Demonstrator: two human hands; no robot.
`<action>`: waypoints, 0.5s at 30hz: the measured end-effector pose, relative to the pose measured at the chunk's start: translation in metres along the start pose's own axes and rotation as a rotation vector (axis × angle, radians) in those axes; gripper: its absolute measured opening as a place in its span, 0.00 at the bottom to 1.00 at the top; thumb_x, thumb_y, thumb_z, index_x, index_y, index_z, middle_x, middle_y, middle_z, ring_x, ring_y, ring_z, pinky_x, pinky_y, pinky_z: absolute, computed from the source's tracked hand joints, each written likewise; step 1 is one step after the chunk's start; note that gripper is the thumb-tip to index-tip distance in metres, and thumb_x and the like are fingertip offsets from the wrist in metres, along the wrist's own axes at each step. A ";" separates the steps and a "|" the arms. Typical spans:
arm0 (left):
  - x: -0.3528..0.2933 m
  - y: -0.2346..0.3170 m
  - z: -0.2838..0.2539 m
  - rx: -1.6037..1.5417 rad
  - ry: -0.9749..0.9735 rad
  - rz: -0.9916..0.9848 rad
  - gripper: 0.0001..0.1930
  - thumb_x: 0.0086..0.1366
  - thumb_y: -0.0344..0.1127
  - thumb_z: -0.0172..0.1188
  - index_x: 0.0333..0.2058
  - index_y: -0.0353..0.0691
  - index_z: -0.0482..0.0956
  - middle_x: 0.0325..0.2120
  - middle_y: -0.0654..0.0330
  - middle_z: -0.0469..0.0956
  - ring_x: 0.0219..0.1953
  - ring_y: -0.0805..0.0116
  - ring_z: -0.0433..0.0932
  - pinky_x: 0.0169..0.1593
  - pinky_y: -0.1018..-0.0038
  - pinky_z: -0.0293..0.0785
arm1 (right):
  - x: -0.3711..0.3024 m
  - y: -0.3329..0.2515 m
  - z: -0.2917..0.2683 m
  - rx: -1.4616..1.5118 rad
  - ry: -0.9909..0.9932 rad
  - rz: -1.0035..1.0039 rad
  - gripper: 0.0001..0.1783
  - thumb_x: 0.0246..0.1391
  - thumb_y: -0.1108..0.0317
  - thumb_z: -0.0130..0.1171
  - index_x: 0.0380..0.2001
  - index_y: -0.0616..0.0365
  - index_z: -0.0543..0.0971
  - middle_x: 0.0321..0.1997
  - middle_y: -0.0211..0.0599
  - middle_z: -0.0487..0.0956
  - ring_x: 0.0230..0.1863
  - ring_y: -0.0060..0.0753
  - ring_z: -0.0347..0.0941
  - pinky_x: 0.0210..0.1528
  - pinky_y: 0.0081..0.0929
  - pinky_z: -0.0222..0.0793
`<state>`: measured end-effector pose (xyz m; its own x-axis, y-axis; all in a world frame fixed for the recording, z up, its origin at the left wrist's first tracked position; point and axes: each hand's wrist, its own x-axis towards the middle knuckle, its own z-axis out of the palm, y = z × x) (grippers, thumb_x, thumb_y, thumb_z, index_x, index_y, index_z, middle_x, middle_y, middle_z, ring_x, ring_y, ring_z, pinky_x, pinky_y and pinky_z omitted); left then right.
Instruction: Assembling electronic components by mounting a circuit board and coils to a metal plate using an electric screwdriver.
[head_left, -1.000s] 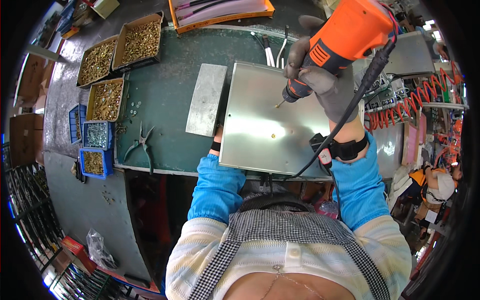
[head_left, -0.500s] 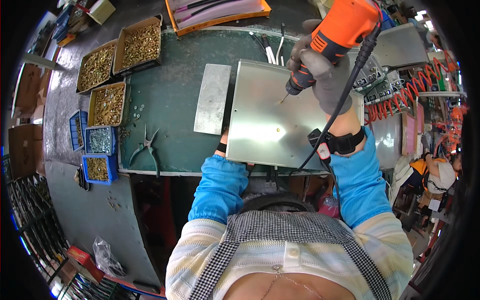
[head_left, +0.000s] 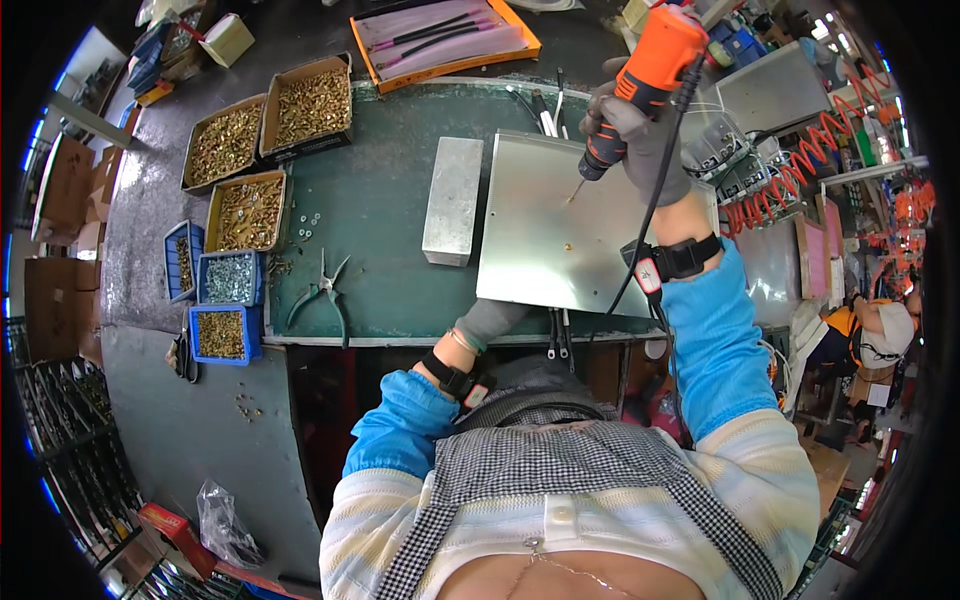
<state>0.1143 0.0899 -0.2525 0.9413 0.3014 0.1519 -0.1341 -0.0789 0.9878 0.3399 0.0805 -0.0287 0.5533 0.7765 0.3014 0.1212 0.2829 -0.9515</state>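
Note:
My right hand (head_left: 638,122), in a grey glove, is wrapped around an orange and black power drill (head_left: 662,52). The thin bit points down at a silver metal panel (head_left: 540,220), its tip at or just above a small brass-coloured spot; I cannot tell if they touch. Another brass-coloured screw head (head_left: 568,246) shows nearer the panel's middle. At the panel's near left edge is my left hand (head_left: 492,318), also gloved, its fingers hidden beneath the panel. A rectangular metal block (head_left: 453,200) stands just left of the panel.
Boxes of brass-coloured screws (head_left: 312,105) and small blue bins (head_left: 222,335) line the left. Pliers (head_left: 325,293) and loose washers (head_left: 308,222) lie on the green mat (head_left: 390,300). An orange-edged tray (head_left: 530,45) holds cables at the back. Red coiled hose (head_left: 800,160) hangs right.
My left hand has drawn back toward me, from beside the block to the panel's near edge. The drill still points down at the panel. The whole view has shifted slightly.

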 end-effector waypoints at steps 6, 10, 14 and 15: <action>-0.019 0.040 0.004 0.067 -0.117 -0.101 0.26 0.62 0.32 0.65 0.57 0.36 0.70 0.50 0.53 0.77 0.52 0.63 0.75 0.57 0.66 0.71 | -0.002 -0.005 0.003 -0.020 0.008 -0.007 0.28 0.51 0.71 0.59 0.56 0.60 0.66 0.31 0.35 0.76 0.30 0.28 0.76 0.35 0.32 0.77; -0.026 0.052 0.004 0.012 -0.174 -0.202 0.29 0.62 0.31 0.66 0.60 0.34 0.66 0.53 0.54 0.75 0.55 0.63 0.73 0.60 0.65 0.68 | -0.013 -0.035 0.003 -0.027 -0.051 -0.023 0.28 0.50 0.73 0.58 0.56 0.62 0.66 0.31 0.36 0.77 0.30 0.30 0.76 0.35 0.32 0.77; -0.031 0.076 0.001 -0.057 -0.167 -0.314 0.24 0.66 0.38 0.61 0.56 0.33 0.72 0.50 0.51 0.78 0.52 0.62 0.75 0.58 0.68 0.69 | -0.046 -0.069 -0.007 0.156 -0.137 -0.169 0.24 0.50 0.67 0.54 0.52 0.63 0.68 0.31 0.37 0.75 0.32 0.33 0.75 0.44 0.39 0.74; -0.033 0.086 0.005 0.018 -0.167 -0.358 0.23 0.65 0.39 0.61 0.56 0.33 0.73 0.48 0.51 0.79 0.52 0.62 0.76 0.58 0.68 0.70 | -0.056 -0.072 -0.009 0.138 -0.113 -0.171 0.25 0.51 0.67 0.54 0.53 0.63 0.67 0.31 0.37 0.75 0.32 0.33 0.75 0.43 0.39 0.74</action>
<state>0.0732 0.0683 -0.1730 0.9652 0.1545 -0.2109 0.2155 -0.0136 0.9764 0.3075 0.0112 0.0226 0.4375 0.7668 0.4697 0.0870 0.4838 -0.8708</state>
